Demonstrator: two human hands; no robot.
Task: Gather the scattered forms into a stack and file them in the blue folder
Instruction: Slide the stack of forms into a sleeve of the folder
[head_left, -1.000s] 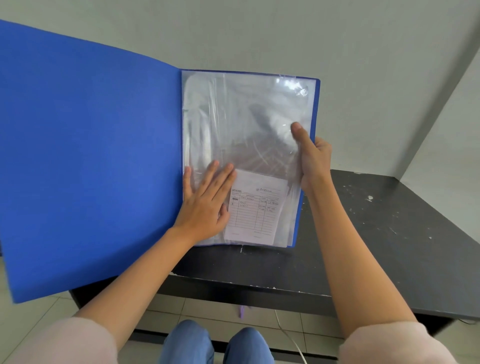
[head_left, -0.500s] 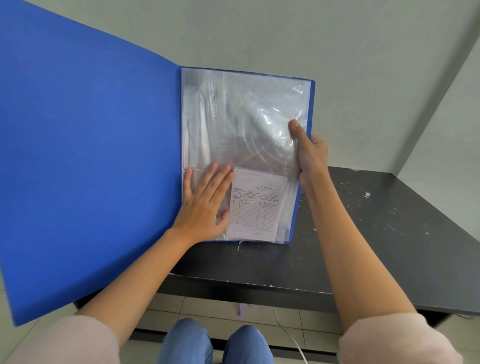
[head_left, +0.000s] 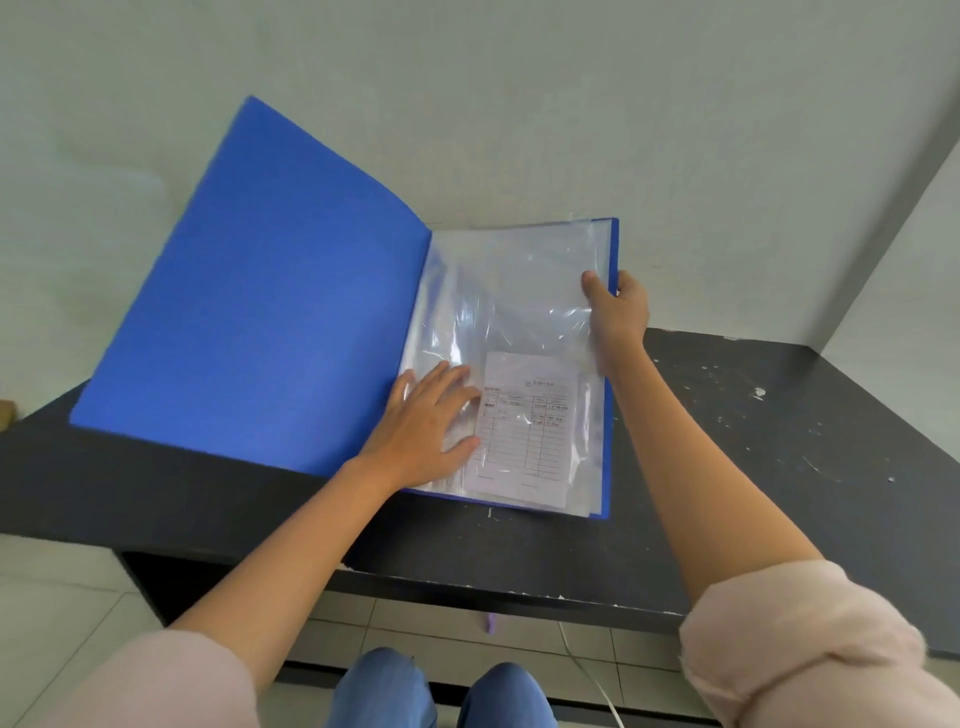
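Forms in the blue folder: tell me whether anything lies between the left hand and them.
The clear sleeve does: the forms lie under its film in the blue folder. The left hand rests flat on that film at their left edge; the right hand grips the folder's right edge.

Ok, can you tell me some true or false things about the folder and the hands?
1. The blue folder is open. True.
2. The form is pinched in the right hand. False: it sits low in the folder, behind the clear sleeve.
3. The left hand lies flat on the clear sleeve, beside the form. True.
4. The right hand hangs free. False: it grips the folder's right edge, thumb in front.
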